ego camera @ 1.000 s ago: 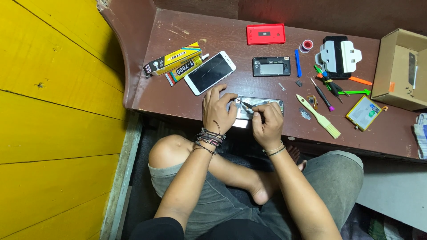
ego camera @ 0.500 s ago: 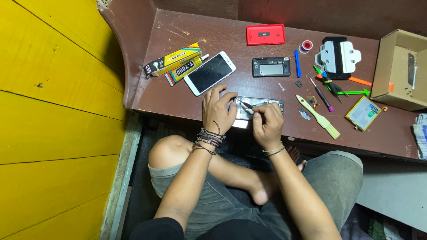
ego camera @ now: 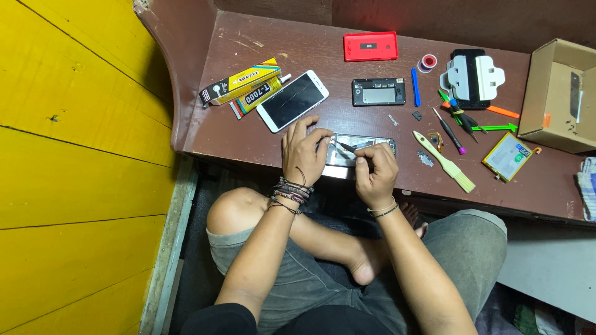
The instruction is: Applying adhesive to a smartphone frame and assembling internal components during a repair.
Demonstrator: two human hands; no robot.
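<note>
An opened phone body [ego camera: 357, 147] lies at the near edge of the brown table [ego camera: 248, 139]. My left hand [ego camera: 302, 152] presses down on its left end, fingers spread over it. My right hand [ego camera: 374, 169] pinches a thin dark tool [ego camera: 345, 147] whose tip points left into the phone's inside. Much of the phone is hidden under both hands.
Left of my hands lie a white phone [ego camera: 292, 100] and a yellow glue box [ego camera: 241, 82]. Farther back sit a red case [ego camera: 370, 46], a dark phone frame [ego camera: 379, 92] and a tape roll [ego camera: 426, 62]. To the right are a brush [ego camera: 444, 161], screwdrivers [ego camera: 451, 131], a battery [ego camera: 508, 156] and a cardboard box [ego camera: 559, 93].
</note>
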